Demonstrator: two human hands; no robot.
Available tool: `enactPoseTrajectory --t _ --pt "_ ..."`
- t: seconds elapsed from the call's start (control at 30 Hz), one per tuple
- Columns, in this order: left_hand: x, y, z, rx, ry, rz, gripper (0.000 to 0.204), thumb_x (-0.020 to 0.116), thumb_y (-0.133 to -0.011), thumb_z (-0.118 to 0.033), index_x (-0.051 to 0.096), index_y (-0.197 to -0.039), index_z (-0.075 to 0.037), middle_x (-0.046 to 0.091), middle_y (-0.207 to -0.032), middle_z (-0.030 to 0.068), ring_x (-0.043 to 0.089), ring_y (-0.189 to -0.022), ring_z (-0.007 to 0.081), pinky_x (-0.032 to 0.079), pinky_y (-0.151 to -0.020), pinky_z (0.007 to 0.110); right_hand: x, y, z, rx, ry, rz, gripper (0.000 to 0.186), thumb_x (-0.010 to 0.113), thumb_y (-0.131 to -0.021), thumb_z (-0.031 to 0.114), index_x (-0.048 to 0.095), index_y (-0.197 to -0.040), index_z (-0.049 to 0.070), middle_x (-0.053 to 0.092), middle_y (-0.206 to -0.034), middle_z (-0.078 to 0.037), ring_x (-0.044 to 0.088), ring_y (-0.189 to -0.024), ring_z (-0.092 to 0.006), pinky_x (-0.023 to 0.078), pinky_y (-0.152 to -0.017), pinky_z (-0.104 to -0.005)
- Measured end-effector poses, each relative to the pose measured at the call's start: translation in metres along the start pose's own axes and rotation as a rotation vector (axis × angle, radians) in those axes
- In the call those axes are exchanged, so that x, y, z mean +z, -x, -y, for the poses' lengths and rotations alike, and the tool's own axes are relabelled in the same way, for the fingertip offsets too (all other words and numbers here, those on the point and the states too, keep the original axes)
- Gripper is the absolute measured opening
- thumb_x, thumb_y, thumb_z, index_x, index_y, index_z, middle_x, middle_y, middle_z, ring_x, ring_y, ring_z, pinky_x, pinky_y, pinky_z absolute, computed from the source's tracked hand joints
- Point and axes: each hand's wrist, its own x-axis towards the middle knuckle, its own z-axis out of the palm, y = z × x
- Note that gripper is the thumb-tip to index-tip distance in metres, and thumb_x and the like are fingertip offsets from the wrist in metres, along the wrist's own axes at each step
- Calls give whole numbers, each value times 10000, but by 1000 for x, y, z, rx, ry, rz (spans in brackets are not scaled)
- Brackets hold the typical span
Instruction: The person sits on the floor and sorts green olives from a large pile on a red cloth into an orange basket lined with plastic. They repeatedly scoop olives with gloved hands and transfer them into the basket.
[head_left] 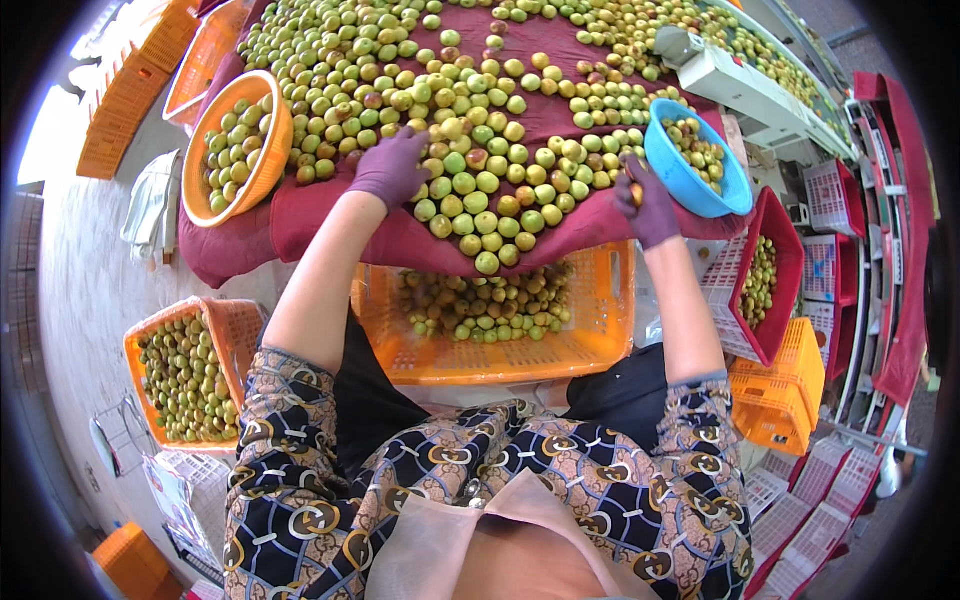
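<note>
Round green and reddish-brown jujubes [465, 183] lie spread over a dark red cloth-covered table [330, 215]. My left hand [392, 170], in a purple glove, rests over the fruit left of the middle, fingers stretched forward and apart. At the table's right side my right hand [648, 205], gloved the same, is closed around a brownish jujube [636, 193]. Just beyond it, a blue basin [712, 198] holds mostly browner jujubes. On the left of the table an orange basin [278, 150] tilts, full of green ones.
Under the table's front edge sits an orange crate [480, 372] partly filled with jujubes. Another filled orange crate [222, 330] stands at left, a red and white one [778, 330] at right. A white sorting machine [740, 90] stands at the far right, near stacked crates [800, 385].
</note>
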Motion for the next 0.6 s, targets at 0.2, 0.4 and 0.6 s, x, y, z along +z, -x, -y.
enactPoseTrajectory --t 0.2,0.4,0.6 --pt "-33 18 2 -211 -158 68 365 709 -870 -371 658 -1151 -143 673 -1122 114 659 -1053 334 544 -870 467 -191 83 -3 -9 -498 -278 263 590 -987 302 548 -1019 44 533 -824 -29 552 -708 -164 486 -554 -259" --pt "-12 15 2 -186 -223 190 413 731 -827 -434 673 -1087 -119 689 -1088 129 657 -1069 320 545 -881 454 -393 182 70 -666 -630 -723 444 481 -1041 263 502 -1340 -65 574 -1382 -204 604 -1206 -284 496 -1070 -461" --pt "-30 53 7 -186 -289 212 449 745 -795 -424 668 -1124 -128 699 -1131 121 655 -1103 310 543 -915 447 -35 92 -28 -79 532 -17 383 546 -1019 142 543 -1384 24 682 -1232 -104 645 -1139 -185 515 -951 -310"
